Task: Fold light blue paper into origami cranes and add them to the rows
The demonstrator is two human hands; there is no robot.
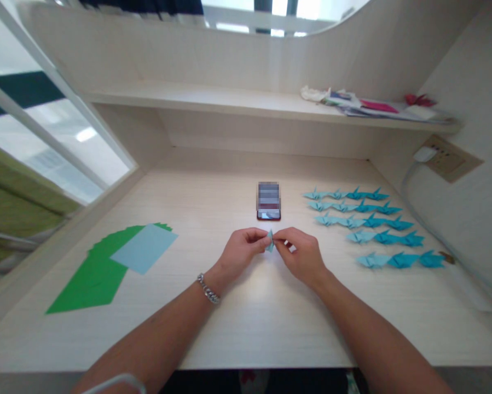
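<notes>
My left hand [242, 250] and my right hand [302, 253] meet over the middle of the pale wooden desk [246, 323]. Both pinch a small light-blue folded paper piece [270, 241] between their fingertips, just above the desk surface. The left wrist wears a metal chain bracelet [208, 289]. A phone [268, 201] lies flat just beyond the hands.
Several blue and teal paper cranes [369, 224] sit in rows at the right. A stack of green sheets [93, 271] with a light-blue sheet [144, 247] on top lies at the left. A shelf [237, 101] above holds papers [372, 106]. A wall socket with a plug [432, 156] and cable is at the right.
</notes>
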